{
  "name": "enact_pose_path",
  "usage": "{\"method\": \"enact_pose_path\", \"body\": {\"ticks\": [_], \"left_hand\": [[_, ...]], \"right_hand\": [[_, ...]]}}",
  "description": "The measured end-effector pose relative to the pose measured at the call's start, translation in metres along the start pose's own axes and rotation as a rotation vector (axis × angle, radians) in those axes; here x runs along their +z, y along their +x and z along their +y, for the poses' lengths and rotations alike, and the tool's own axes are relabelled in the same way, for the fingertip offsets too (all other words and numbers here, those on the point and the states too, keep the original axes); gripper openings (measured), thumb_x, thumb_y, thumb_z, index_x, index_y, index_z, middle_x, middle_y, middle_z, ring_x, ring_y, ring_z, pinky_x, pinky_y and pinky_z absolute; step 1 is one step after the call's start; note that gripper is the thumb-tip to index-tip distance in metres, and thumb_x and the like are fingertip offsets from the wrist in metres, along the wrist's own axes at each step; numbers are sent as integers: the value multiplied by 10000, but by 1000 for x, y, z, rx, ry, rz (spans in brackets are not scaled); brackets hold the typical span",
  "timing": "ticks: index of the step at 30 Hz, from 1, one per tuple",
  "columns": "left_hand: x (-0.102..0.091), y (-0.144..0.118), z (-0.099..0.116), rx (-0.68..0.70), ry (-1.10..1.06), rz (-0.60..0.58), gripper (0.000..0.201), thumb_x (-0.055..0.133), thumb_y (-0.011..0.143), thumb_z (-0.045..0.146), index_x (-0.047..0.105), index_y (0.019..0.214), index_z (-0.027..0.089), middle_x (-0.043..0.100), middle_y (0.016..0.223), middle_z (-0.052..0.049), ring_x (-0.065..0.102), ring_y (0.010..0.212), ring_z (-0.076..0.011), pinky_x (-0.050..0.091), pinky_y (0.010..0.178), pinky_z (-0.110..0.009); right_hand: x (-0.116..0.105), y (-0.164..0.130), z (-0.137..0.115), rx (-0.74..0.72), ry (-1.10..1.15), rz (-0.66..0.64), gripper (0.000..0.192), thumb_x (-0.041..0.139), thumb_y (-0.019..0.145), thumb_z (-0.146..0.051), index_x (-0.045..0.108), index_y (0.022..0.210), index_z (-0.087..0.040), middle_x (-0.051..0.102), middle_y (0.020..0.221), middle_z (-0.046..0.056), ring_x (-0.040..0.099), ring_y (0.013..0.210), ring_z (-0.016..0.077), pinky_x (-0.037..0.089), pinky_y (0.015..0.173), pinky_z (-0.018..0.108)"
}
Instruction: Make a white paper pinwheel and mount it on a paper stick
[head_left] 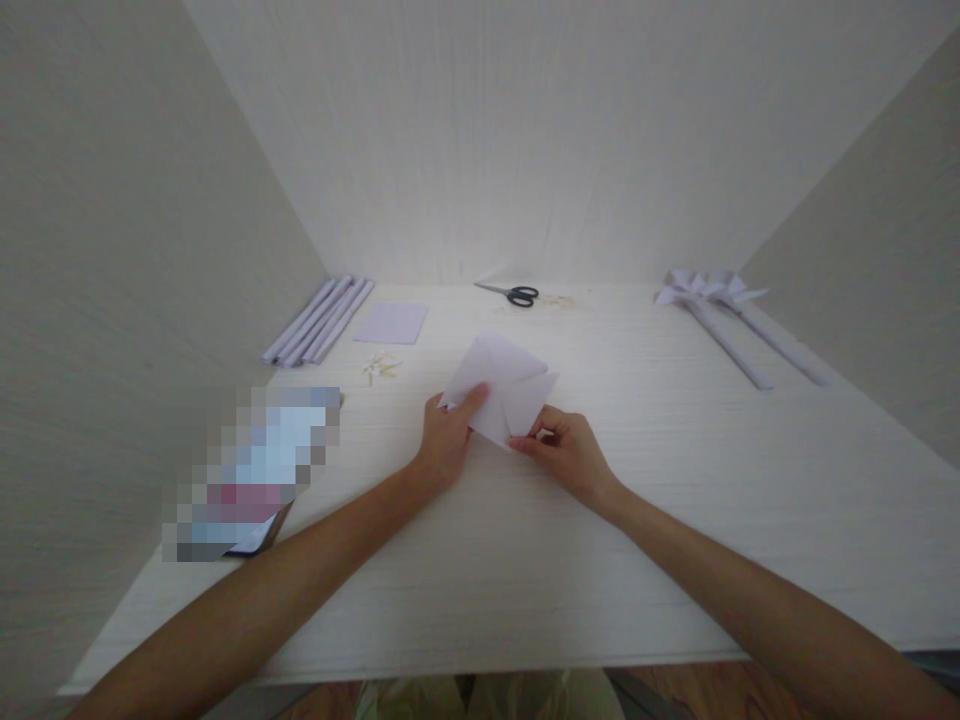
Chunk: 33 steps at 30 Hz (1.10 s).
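Between my two hands, just above the white table, is a pale lilac sheet of paper (499,375) with cut slits that part it into flaps. My left hand (450,435) grips its left side, thumb on top and the other fingers hidden underneath. At the lower right, my right hand (566,450) pinches a corner of the paper between thumb and fingertips. A square sheet of the same colour (391,323) lies farther back to the left. Two paper pinwheels on rolled sticks (727,340) rest at the right.
Several rolled paper tubes (319,320) lie at the back left. Small pale pins or slips (382,367) are scattered near the square sheet. Scissors with black handles (517,295) lie by the back wall. A blurred-out phone-like device (262,480) sits at the left. Walls enclose the table (675,440) on three sides.
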<state>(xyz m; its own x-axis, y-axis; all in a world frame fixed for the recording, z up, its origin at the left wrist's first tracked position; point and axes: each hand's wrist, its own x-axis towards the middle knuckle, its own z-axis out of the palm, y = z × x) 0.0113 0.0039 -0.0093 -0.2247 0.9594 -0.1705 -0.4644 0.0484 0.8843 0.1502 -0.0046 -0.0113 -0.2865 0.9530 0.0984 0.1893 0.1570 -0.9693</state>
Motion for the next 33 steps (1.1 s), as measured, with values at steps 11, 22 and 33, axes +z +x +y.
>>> {"method": "enact_pose_path", "body": {"ticks": [11,22,33], "left_hand": [[0,0,0,22,-33,24,237,691,562,268,603,706,102,639,684,-64,561,579,-120,457,537,-232],[1,-2,1,11,-5,15,284,696,548,285,613,747,100,650,726,-79,579,620,-138,466,585,-260],[-2,0,-3,21,59,-38,274,688,555,298,610,726,99,633,659,-46,559,573,-120,459,572,-248]], "right_hand": [[-2,-2,-3,16,12,-79,105,584,636,-250,532,654,-160,523,664,4,480,590,112,404,505,225],[2,-4,-4,52,-62,-29,256,620,624,-388,513,608,-155,476,559,-19,406,478,82,323,425,211],[0,-4,-5,62,-20,-23,202,616,620,-328,519,598,-151,459,518,-27,379,471,86,297,442,228]]}}
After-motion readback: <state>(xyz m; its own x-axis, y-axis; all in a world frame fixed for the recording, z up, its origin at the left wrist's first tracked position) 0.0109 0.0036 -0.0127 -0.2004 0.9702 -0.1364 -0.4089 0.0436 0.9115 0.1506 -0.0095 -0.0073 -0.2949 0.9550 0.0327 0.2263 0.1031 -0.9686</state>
